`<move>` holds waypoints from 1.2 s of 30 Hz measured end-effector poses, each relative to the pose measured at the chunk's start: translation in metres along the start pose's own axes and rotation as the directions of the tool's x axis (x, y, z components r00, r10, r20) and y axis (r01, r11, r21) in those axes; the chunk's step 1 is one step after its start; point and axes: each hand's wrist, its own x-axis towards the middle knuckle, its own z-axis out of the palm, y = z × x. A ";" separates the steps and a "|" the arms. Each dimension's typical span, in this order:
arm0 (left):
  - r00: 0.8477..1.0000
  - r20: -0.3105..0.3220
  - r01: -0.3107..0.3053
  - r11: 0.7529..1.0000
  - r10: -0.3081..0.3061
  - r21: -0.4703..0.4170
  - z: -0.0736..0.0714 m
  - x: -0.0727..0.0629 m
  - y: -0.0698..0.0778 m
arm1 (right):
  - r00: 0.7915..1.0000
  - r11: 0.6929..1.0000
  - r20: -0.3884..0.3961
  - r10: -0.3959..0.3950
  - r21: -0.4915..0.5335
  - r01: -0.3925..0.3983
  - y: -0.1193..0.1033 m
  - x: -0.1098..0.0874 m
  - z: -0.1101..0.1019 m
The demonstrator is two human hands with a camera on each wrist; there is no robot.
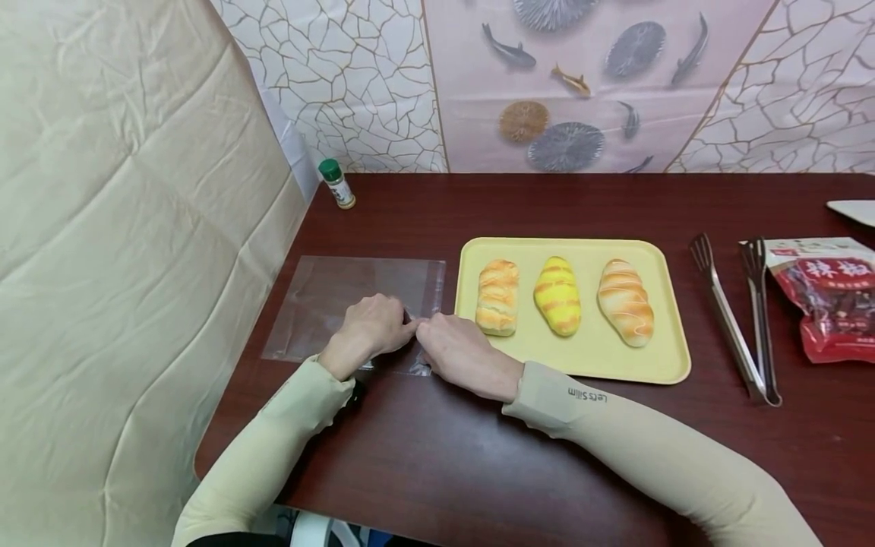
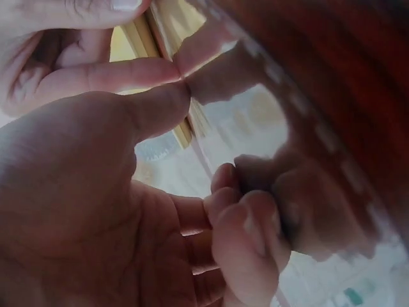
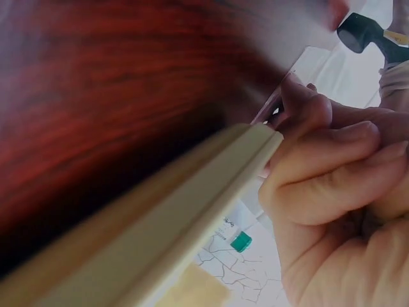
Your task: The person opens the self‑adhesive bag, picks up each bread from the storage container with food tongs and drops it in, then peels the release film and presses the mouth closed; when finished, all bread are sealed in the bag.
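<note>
A flat clear plastic bag lies on the dark wooden table, with a seam along its right side. My left hand is over its lower right part, thumb at the bag's edge and other fingers curled against the film in the left wrist view. My right hand meets it from the right, its fingers folded and its tips at the same edge. The fingertips of both hands touch or nearly touch there, pinching the film. In the right wrist view the right hand's fingers are curled; their grip is partly hidden.
Right of the bag is a yellow tray with three breads. Metal tongs lie beyond it, beside a red food packet. A green-capped shaker bottle stands at the back left. A pale cloth hangs along the left side.
</note>
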 end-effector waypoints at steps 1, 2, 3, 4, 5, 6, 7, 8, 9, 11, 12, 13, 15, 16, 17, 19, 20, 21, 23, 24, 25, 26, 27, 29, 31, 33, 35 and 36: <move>1.000 0.003 -0.006 1.000 0.006 0.006 0.000 0.000 0.001 | 1.000 1.000 -0.007 -0.005 0.002 0.005 0.000 0.000 0.000; 1.000 0.006 -0.012 1.000 0.012 0.012 0.000 0.000 0.002 | 1.000 1.000 -0.014 -0.010 0.003 0.010 0.000 0.000 0.000; 1.000 0.011 -0.018 1.000 0.018 0.019 0.000 0.000 0.003 | 1.000 1.000 -0.019 -0.016 0.003 0.016 0.000 0.000 0.001; 1.000 0.016 -0.024 0.999 0.023 0.024 0.000 -0.001 0.004 | 0.999 1.000 -0.025 -0.023 0.008 0.023 0.000 0.000 0.001; 0.999 0.023 -0.031 0.999 0.031 0.033 0.000 -0.001 0.005 | 0.999 1.000 -0.029 -0.030 0.009 0.030 0.000 -0.001 0.001; 0.999 0.030 -0.038 0.999 0.036 0.039 0.000 -0.002 0.006 | 0.999 0.999 -0.031 -0.034 0.012 0.034 0.000 -0.001 0.001; 0.998 0.037 -0.046 0.998 0.044 0.043 0.000 -0.002 0.008 | 0.999 0.999 -0.031 -0.036 0.014 0.036 0.000 -0.001 0.001; 0.998 0.041 -0.055 0.997 0.053 0.048 0.000 -0.002 0.009 | 0.999 0.999 -0.027 -0.033 0.015 0.033 0.001 -0.002 0.001; 0.997 0.043 -0.068 0.996 0.066 0.053 0.001 -0.002 0.011 | 0.999 0.999 -0.023 -0.030 0.016 0.031 0.001 -0.002 0.001; 0.995 0.038 -0.095 0.994 0.093 0.049 0.001 -0.003 0.013 | 1.000 1.000 -0.018 -0.023 0.013 0.024 0.000 -0.001 0.001; 0.994 0.030 -0.107 0.994 0.106 0.037 0.001 -0.004 0.014 | 1.000 1.000 -0.017 -0.020 0.011 0.020 0.000 -0.001 0.001; 0.993 0.019 -0.120 0.993 0.119 0.024 0.001 -0.004 0.014 | 1.000 1.000 -0.016 -0.020 0.005 0.020 0.000 -0.001 0.001; 0.990 -0.011 -0.143 0.990 0.143 -0.002 0.002 -0.005 0.014 | 0.999 1.000 -0.024 -0.024 -0.007 0.024 0.000 -0.001 0.002; 0.988 -0.028 -0.151 0.988 0.150 -0.020 0.003 -0.005 0.013 | 0.999 0.999 -0.030 -0.029 -0.016 0.028 0.000 -0.001 0.002; 0.987 -0.047 -0.157 0.987 0.155 -0.038 0.004 -0.005 0.012 | 0.999 0.999 -0.035 -0.033 -0.024 0.032 0.000 -0.001 0.002; 0.985 -0.078 -0.161 0.985 0.156 -0.065 0.007 -0.003 0.008 | 0.998 0.999 -0.040 -0.038 -0.037 0.037 0.000 -0.002 0.003; 0.984 -0.090 -0.162 0.984 0.155 -0.072 0.008 -0.002 0.007 | 0.998 0.998 -0.044 -0.041 -0.042 0.039 0.001 -0.002 0.003; 0.983 -0.101 -0.161 0.984 0.153 -0.078 0.009 -0.001 0.005 | 0.998 0.998 -0.047 -0.042 -0.048 0.040 0.000 -0.003 0.003; 0.982 -0.120 -0.160 0.983 0.149 -0.089 0.010 0.001 0.002 | 0.998 0.998 -0.055 -0.043 -0.057 0.040 0.001 -0.004 0.003; 0.981 -0.128 -0.161 0.982 0.148 -0.099 0.011 0.003 0.001 | 0.998 0.997 -0.056 -0.042 -0.059 0.039 0.001 -0.005 0.003; 0.980 -0.137 -0.163 0.980 0.148 -0.111 0.010 0.002 0.000 | 0.998 0.997 -0.056 -0.041 -0.062 0.038 0.000 -0.005 0.003; 0.977 -0.150 -0.167 0.980 0.149 -0.110 0.010 0.003 -0.002 | 0.998 0.998 -0.056 -0.037 -0.062 0.034 0.000 -0.006 0.003; 0.974 -0.170 -0.173 0.978 0.152 -0.116 0.010 0.002 -0.003 | 0.998 0.998 -0.054 -0.033 -0.063 0.030 0.000 -0.006 0.003; 0.967 -0.209 -0.176 0.976 0.147 -0.131 -0.001 -0.008 0.001 | 0.999 0.998 -0.044 -0.025 -0.059 0.022 0.000 -0.005 0.003; 0.962 -0.239 -0.171 0.974 0.132 -0.150 -0.017 -0.024 0.008 | 0.999 0.998 -0.035 -0.019 -0.058 0.017 0.000 -0.005 0.003; 0.957 -0.266 -0.164 0.972 0.115 -0.169 -0.033 -0.039 0.015 | 0.999 0.998 -0.029 -0.021 -0.056 0.019 0.000 -0.005 0.003; 0.955 -0.280 -0.159 0.968 0.100 -0.197 -0.046 -0.051 0.022 | 0.999 0.998 -0.024 -0.023 -0.055 0.022 0.000 -0.005 0.003; 0.949 -0.298 -0.165 0.966 0.100 -0.200 -0.046 -0.052 0.022 | 0.999 0.998 -0.023 -0.024 -0.054 0.023 0.001 -0.005 0.002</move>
